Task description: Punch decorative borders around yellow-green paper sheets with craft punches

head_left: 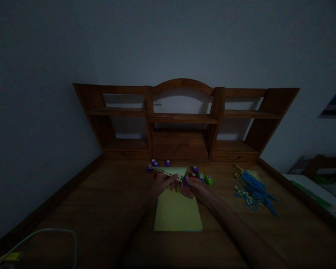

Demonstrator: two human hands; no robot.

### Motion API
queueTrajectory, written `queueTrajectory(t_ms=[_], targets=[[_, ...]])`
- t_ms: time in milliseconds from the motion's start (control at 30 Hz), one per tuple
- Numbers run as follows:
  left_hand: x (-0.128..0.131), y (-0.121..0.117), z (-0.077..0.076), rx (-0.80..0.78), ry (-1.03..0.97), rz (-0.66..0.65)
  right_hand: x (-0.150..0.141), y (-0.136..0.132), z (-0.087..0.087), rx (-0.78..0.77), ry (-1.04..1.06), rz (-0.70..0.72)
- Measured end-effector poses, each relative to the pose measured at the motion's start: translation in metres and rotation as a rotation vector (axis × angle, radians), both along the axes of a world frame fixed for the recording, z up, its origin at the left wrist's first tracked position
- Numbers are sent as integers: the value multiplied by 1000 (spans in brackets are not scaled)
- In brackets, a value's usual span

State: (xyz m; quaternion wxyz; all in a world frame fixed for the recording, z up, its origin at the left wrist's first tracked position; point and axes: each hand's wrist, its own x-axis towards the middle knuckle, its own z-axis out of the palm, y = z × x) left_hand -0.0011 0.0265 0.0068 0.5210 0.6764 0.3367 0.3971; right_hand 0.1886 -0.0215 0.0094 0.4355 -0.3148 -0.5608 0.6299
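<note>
Cut off by the bottom edge, two bare forearms (238,232) reach forward across a brown wooden tabletop (123,209), the left one sinking into deep shadow. The left hand (160,183) pinches a narrow pale-yellow paper strip (162,172) pierced with a row of dark holes, thumb against fingers; the strip slants above the upper part of a stack of pale-yellow paper sheets (177,213), a bluish edge showing beneath. The right hand (197,187) closes around a small rounded purple object (186,181) at the strip's right end, its thumb along it; whether the strip sits inside that object, I cannot tell. Similar knob-shaped pieces stand beyond: purple ones (168,163) behind the strip, green ones (208,181) beside the right hand, and a red one (194,175) partly hidden by it. On the right lies a tangled heap of blue and yellow paper scraps (254,186), too dim to separate piece from piece. At lower left, a thin pale cable (56,229) loops out of the frame near a yellow item (12,257), cropped and unidentifiable. Behind everything stands a brown wooden shelf unit (182,118).
</note>
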Motion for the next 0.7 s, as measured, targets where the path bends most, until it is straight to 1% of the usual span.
queueTrajectory(t_ms=[100,167,300,433,700], targets=[[-1,2,-4,6,19,-12,2,2,-3,2,-31,6],[-1,1,-3,2,23,-33,3,3,-4,10,-45,2],[-1,-3,2,-22,13,-84,4,2,-4,18,-63,-8],[-1,-5,7,-39,-8,-105,4,2,-5,21,-67,-13],[0,-5,6,-92,-19,-119,4,-2,2,38,-135,11]])
